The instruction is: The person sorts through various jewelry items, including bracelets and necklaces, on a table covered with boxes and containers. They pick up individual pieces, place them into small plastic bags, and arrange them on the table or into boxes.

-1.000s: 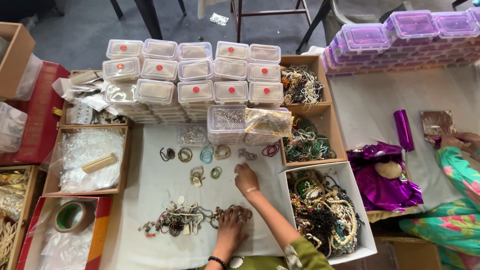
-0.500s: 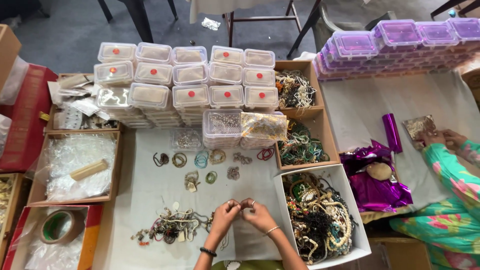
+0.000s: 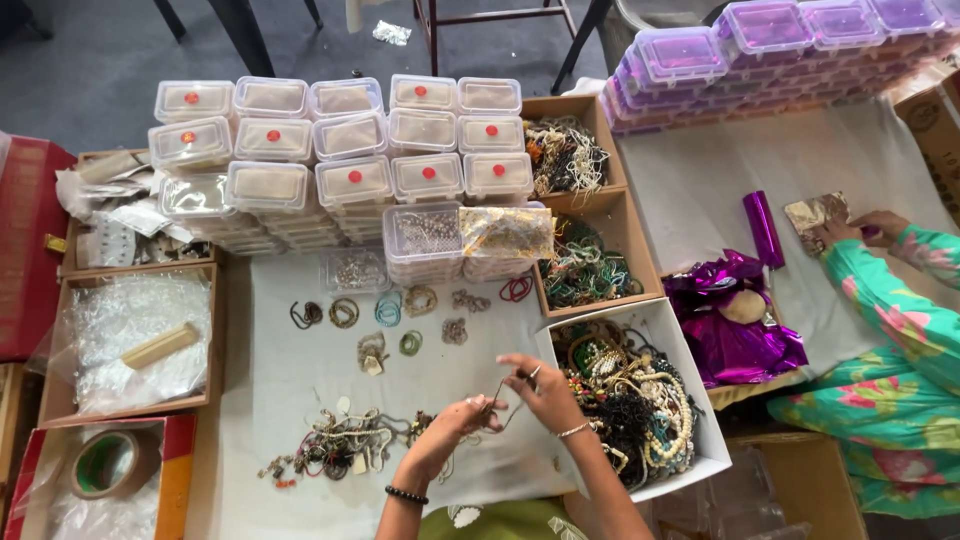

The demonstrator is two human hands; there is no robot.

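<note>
While the white-covered surface (image 3: pixel 300 380) carries everything, we take the white box (image 3: pixel 690 345) of tangled necklaces at its right edge as our landmark. Behind and left of that box stand stacks of clear lidded containers (image 3: pixel 350 180), and beside them two brown trays (image 3: pixel 610 225) of beads. Left of the box, nearer us, a heap of mixed jewellery (image 3: pixel 340 445) lies on the cloth, with small coiled bracelets (image 3: pixel 390 308) laid out singly beyond it.

Our two hands meet just left of the box. The right hand (image 3: pixel 545 390) pinches one end of a thin chain (image 3: pixel 497 392), and the left hand (image 3: pixel 462 418) has its fingers closed on the other end, so the chain hangs just above the cloth.

We judge we are separating one piece from the tangle; the next move calls for easing it straight without snagging the heap.

The chain is too fine to tell its clasp or colour. Another person's sleeve (image 3: pixel 880 300) is cut off far right of the box.
</note>
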